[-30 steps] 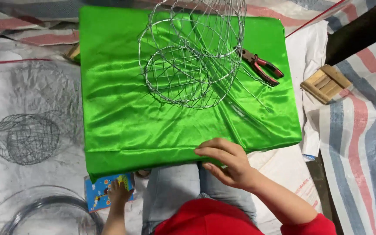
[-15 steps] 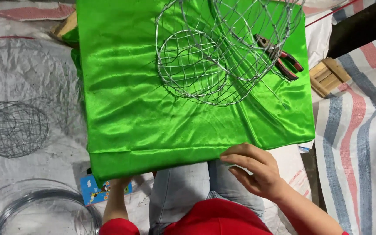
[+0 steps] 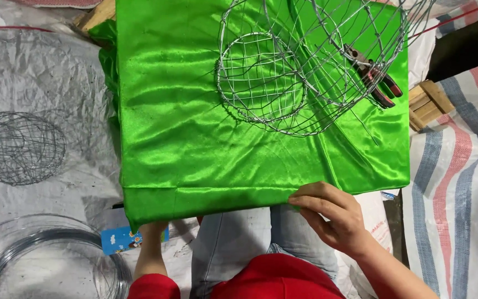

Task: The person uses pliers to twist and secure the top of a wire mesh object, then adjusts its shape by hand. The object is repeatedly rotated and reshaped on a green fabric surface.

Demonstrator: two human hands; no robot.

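Observation:
A shiny green cloth (image 3: 206,127) covers a flat board in front of me. A wire mesh basket frame (image 3: 300,66) lies on its far half, with red-handled pliers (image 3: 374,83) under it at the right. My right hand (image 3: 330,216) pinches the cloth's near edge, fingers closed on the fold. My left hand is hidden beneath the near left corner of the cloth; only its forearm (image 3: 150,249) shows.
A round wire mesh ball (image 3: 17,147) and a coil of wire (image 3: 51,260) lie on grey sheeting at left. A small blue card (image 3: 120,239) sits by my left arm. A wooden block (image 3: 427,102) and striped tarp (image 3: 460,182) are at right.
The view has shifted so the cloth and basket sit further right and closer. My right hand moved right along the near edge. My left hand slid under the cloth's corner.

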